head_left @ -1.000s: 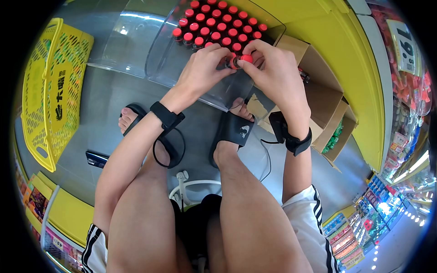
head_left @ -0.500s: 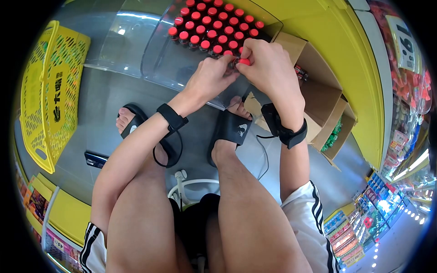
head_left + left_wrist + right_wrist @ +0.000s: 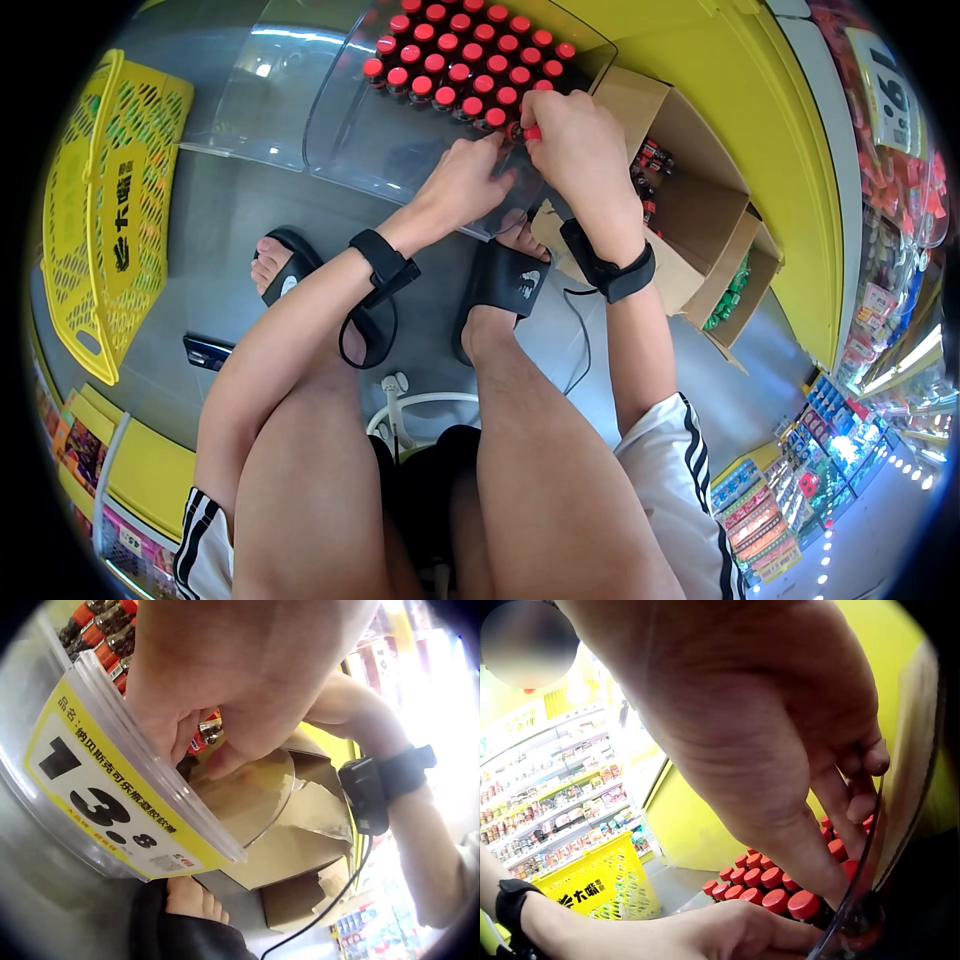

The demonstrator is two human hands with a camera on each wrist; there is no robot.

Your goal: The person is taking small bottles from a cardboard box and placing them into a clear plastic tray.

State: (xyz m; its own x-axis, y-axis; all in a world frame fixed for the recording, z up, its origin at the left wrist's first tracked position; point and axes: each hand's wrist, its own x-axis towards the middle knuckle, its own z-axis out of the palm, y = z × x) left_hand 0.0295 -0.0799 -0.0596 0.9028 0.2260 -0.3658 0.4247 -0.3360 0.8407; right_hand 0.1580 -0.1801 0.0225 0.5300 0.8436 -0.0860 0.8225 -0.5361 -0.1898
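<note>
Small dark bottles with red caps (image 3: 459, 72) stand in tight rows inside a clear plastic bin (image 3: 325, 130). At the bin's near right corner my right hand (image 3: 585, 145) pinches one such bottle (image 3: 532, 132) near its cap, at the end of the front row. My left hand (image 3: 460, 185) is just beside it, over the front of the bin, fingers extended toward the front row and thumb apart. In the left wrist view, the left fingers reach down behind the bin's front wall, which bears a yellow-and-white price label (image 3: 97, 802). Their tips are partly hidden.
An opened cardboard box (image 3: 705, 195) with more small bottles (image 3: 652, 160) stands right of the bin; another box holds green-wrapped items (image 3: 735, 290). A yellow basket (image 3: 125, 200) stands left. A phone (image 3: 207, 351) lies on the floor near the sandalled feet.
My left hand has drawn away from the bottle both hands held and lowered slightly. The right hand has carried the bottle to the end of the front row. The view has shifted slightly.
</note>
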